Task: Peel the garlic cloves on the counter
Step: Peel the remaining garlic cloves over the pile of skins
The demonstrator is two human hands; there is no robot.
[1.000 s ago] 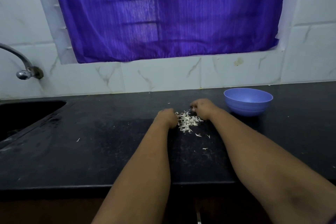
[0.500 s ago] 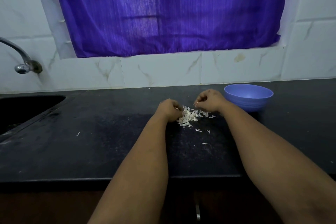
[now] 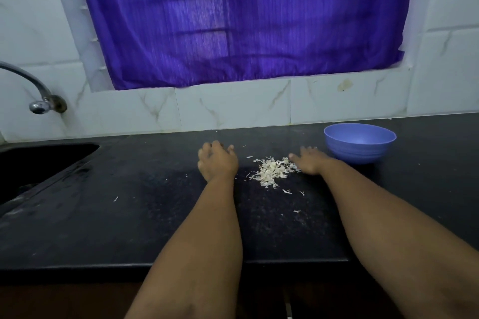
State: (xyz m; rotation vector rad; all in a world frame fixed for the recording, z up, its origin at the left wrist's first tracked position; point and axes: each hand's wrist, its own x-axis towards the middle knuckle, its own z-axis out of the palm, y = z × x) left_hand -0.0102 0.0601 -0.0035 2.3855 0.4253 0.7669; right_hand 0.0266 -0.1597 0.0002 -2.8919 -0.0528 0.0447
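My left hand rests on the black stone tabletop with its fingers loosely bent and nothing in it that I can see, a little apart from the pile. My right hand lies flat and spread, its fingers straight, the thumb side touching the right edge of the small heap of pale, papery garlic skins; it holds nothing. A few loose flakes lie scattered nearer to me. Just beyond my right hand sits the round blue plastic bowl, and I judge any peeled cloves are in there, though its inside shows only blue from this angle. I cannot pick out a whole clove anywhere; one could be buried in the heap. The risk I see is a careless sweep scattering the light skins, or knocking the bowl, which sits close. At far left the dark sink is cut off, as is the metal tap.
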